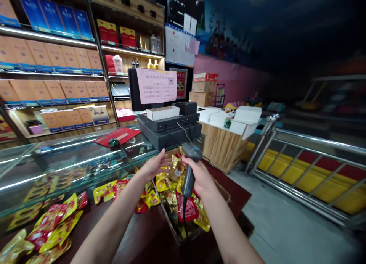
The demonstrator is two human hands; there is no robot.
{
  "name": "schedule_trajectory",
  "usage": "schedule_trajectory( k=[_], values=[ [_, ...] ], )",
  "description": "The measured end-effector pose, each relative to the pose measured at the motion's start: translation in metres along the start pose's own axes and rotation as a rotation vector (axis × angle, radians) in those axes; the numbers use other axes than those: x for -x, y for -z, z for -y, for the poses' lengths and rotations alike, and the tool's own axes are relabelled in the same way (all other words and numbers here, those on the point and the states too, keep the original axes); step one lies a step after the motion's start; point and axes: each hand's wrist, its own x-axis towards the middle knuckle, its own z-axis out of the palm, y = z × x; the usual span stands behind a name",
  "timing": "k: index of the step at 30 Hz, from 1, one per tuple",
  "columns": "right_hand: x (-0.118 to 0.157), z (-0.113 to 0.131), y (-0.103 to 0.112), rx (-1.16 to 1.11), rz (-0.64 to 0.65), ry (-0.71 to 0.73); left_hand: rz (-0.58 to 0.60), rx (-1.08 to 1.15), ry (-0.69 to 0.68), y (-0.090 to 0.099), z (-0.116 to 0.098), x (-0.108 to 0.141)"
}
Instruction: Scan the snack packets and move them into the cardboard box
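My right hand (202, 177) is wrapped around the handle of a dark grey barcode scanner (188, 180), its cable hanging down over the carton. My left hand (154, 167) is held out with thumb raised and fingers apart, just beside a gold snack packet (175, 169) bearing a small white label. Whether the fingertips touch that packet I cannot tell. Below both hands, an open carton (171, 226) holds yellow, gold and red packets, among them a red packet (187, 208). More yellow packets (152, 198) lie between my left forearm and the carton.
Packets (58, 222) lie in a pile on the dark red counter (137, 241) at left. Behind stand a glass display case (85, 157), a black cash drawer (160, 136) and a monitor (134, 90) with a pink notice. A metal railing (309, 138) runs along the right.
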Motion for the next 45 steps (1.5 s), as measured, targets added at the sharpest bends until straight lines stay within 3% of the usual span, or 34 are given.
schedule_trajectory(
  k=[2,5,11,15,18,21,24,27,30,34,40,45],
  values=[
    [0.003,0.000,0.005,-0.010,-0.035,0.018,-0.111,-0.044,-0.036,0.006,0.005,-0.001],
    [0.015,-0.012,0.001,-0.046,0.016,-0.052,-0.204,-0.059,-0.049,0.038,0.014,0.021],
    [0.049,-0.072,-0.045,-0.029,0.242,-0.281,-0.434,-0.061,-0.072,0.120,0.036,0.124],
    [0.072,-0.119,-0.083,0.036,0.378,-0.363,-0.566,-0.055,-0.057,0.160,0.059,0.195],
    [0.085,-0.153,-0.109,0.135,0.480,-0.403,-0.673,-0.142,-0.055,0.191,0.072,0.236],
    [0.095,-0.183,-0.131,0.218,0.541,-0.457,-0.844,-0.403,-0.051,0.224,0.079,0.264],
    [0.099,-0.202,-0.148,0.280,0.572,-0.509,-1.092,-0.832,-0.036,0.255,0.084,0.279],
    [0.095,-0.209,-0.156,0.340,0.576,-0.480,-1.314,-1.158,0.089,0.275,0.093,0.283],
    [0.080,-0.206,-0.151,0.431,0.555,-0.308,-1.339,-1.314,0.252,0.280,0.106,0.274],
    [0.051,-0.196,-0.127,0.532,0.390,-0.049,-1.164,-1.446,0.229,0.263,0.116,0.249],
    [0.037,-0.186,-0.087,0.573,0.314,-0.127,-0.971,-1.542,0.035,0.197,0.129,0.192],
    [0.040,-0.184,-0.069,0.519,0.335,-0.107,-0.996,-1.518,-0.004,0.153,0.136,0.157]
  ],
)
